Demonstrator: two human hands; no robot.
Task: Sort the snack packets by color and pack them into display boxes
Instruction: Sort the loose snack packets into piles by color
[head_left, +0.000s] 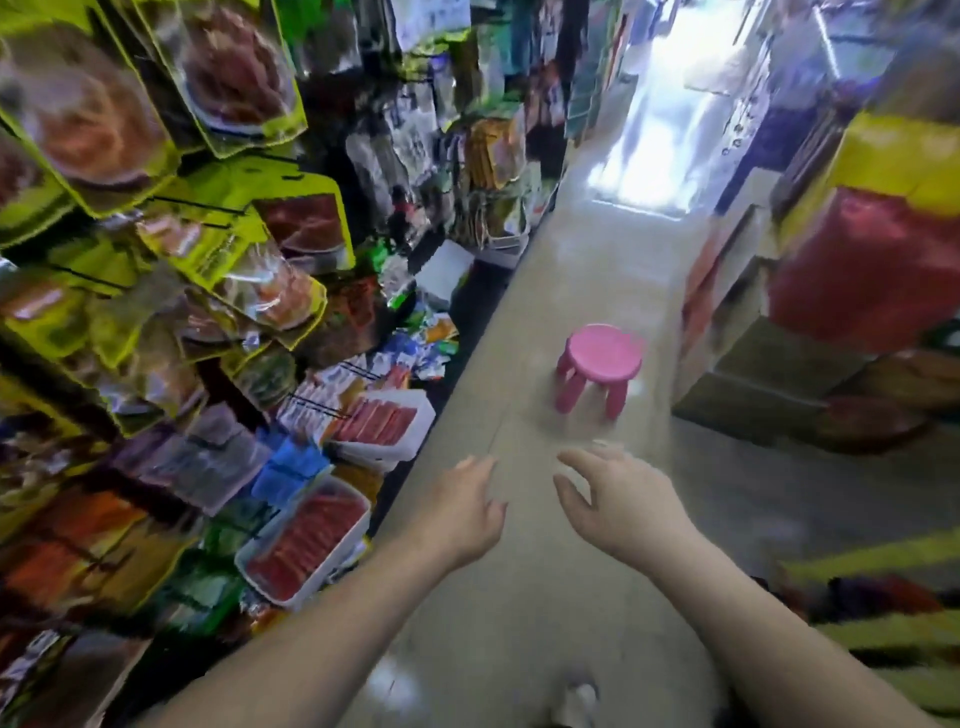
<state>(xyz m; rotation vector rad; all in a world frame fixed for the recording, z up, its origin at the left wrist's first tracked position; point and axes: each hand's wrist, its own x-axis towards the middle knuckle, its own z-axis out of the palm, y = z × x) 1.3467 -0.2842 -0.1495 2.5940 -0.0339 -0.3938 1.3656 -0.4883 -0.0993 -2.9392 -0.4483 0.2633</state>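
Blur smears the hanging snack packets (93, 114) beyond reading

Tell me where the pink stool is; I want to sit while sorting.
Head view, right of centre: the stool stands on the aisle floor, just ahead of the right hand.

The left hand (467, 506) and right hand (618, 499) hover with loose fingers, holding nothing, near a pink stool (600, 358) on the floor (519, 322). Left of the stool, a white tray (337, 561) holds red packets (306, 540).
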